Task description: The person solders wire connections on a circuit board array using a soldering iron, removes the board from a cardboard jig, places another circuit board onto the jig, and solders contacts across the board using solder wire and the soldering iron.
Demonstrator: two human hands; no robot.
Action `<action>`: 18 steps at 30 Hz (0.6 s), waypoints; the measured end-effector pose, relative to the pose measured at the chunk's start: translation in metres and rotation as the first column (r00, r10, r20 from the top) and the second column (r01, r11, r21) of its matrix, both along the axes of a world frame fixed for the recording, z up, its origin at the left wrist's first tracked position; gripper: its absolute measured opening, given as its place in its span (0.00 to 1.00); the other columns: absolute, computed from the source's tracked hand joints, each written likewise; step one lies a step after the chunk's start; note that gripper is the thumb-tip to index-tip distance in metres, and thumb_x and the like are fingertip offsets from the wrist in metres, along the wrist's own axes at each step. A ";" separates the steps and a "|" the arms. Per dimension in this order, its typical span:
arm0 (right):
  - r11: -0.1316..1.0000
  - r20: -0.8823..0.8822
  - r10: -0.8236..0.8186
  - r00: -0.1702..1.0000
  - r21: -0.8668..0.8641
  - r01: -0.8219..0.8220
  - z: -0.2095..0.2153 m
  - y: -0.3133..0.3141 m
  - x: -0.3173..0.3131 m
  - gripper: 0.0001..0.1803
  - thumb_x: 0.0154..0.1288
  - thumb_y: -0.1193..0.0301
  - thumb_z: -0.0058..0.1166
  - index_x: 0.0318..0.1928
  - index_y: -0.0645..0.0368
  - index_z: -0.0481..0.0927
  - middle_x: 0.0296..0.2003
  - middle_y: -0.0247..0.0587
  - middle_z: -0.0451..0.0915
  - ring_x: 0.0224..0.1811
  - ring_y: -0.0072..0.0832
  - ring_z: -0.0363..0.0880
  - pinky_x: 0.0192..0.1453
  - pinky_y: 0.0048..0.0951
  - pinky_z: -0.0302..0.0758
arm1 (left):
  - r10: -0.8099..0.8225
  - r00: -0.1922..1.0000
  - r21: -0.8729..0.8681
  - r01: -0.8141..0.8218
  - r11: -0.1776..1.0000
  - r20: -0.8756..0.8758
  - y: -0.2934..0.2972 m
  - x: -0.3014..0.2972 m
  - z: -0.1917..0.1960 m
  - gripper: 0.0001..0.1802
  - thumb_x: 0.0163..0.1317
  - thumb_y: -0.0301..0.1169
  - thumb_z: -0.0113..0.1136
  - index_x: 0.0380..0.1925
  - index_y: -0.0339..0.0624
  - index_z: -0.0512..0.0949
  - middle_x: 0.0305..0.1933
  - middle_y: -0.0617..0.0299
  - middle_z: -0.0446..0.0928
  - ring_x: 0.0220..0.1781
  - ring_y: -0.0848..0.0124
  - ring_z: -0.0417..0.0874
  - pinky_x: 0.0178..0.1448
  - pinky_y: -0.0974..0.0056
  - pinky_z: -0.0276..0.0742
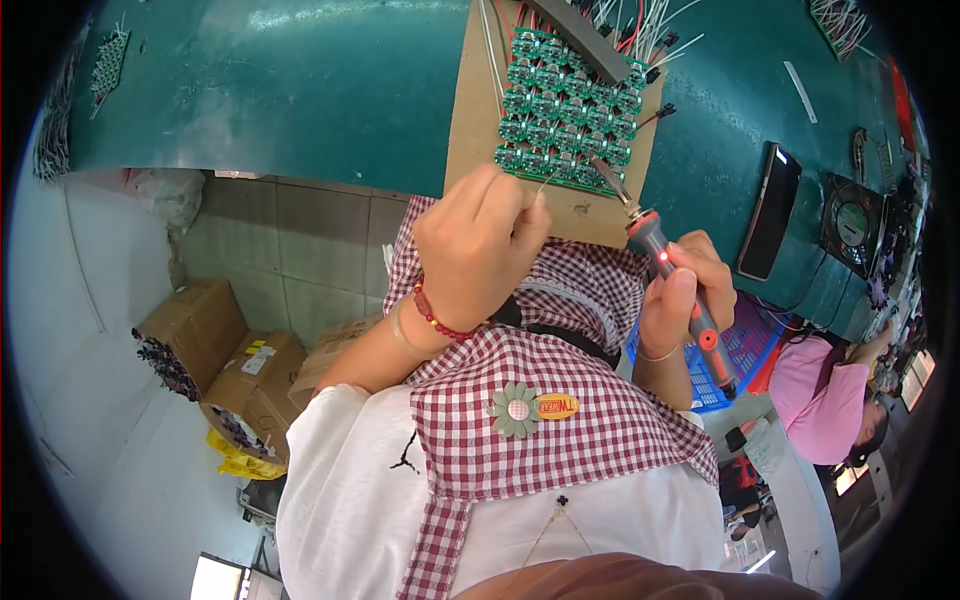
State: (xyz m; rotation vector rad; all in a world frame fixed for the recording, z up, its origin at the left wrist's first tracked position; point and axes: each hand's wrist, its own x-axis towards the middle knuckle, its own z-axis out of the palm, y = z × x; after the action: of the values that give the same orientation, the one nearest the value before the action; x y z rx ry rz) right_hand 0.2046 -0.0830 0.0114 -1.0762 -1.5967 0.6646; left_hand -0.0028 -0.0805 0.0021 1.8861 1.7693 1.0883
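Note:
A panel of small green circuit boards (568, 115) lies on a sheet of brown cardboard (475, 95) at the table's front edge. A grey and red soldering iron (655, 243), lit by a small red light, is gripped in my right hand (688, 290). Its tip points at the panel's near edge, though whether it touches cannot be made out. My left hand (480, 240) is closed just left of the tip, its fingertips pinching a thin solder wire (543, 186) that reaches toward the boards. A dark grey bar (585, 40) rests across the panel's far part.
White, red and black wires (650, 35) spread behind the panel. On the green table (270, 80) to the right lie a phone (770, 212) and a black fan (850, 225). Cardboard boxes (190, 320) stand at left; a blue basket (712, 392) and a person in pink (820, 400) are at right.

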 end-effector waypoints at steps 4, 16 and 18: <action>0.999 0.024 0.030 0.999 -0.038 -0.029 0.003 0.001 -0.002 0.07 0.61 0.75 0.53 0.36 0.67 0.78 0.19 0.41 0.73 0.19 0.28 0.69 0.24 0.28 0.65 | 0.015 0.999 0.005 -0.015 1.000 -0.044 0.004 0.002 -0.002 0.13 0.46 0.23 0.67 0.20 0.43 0.68 0.21 0.60 0.67 0.20 0.63 0.71 0.22 0.61 0.65; 0.999 0.015 0.031 0.999 0.041 -0.032 0.007 0.002 0.000 0.07 0.57 0.77 0.54 0.37 0.66 0.78 0.18 0.40 0.72 0.18 0.29 0.67 0.24 0.28 0.64 | 0.044 0.999 0.003 -0.044 0.999 -0.001 0.003 -0.001 0.002 0.13 0.45 0.23 0.67 0.20 0.43 0.69 0.21 0.60 0.67 0.19 0.63 0.72 0.21 0.61 0.65; 0.999 0.020 0.045 0.999 0.023 -0.046 0.007 0.003 -0.001 0.07 0.57 0.77 0.53 0.37 0.66 0.79 0.18 0.40 0.72 0.18 0.29 0.67 0.24 0.28 0.63 | 0.032 0.999 0.019 -0.032 0.999 0.000 0.005 0.001 0.000 0.13 0.45 0.19 0.67 0.19 0.41 0.70 0.18 0.63 0.65 0.17 0.71 0.67 0.21 0.66 0.62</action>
State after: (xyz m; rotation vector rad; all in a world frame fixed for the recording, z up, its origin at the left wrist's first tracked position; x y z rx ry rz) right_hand 0.2037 -0.0800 0.0188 -1.0345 -1.6461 0.6660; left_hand -0.0017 -0.0754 0.0020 1.8747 1.8011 1.1204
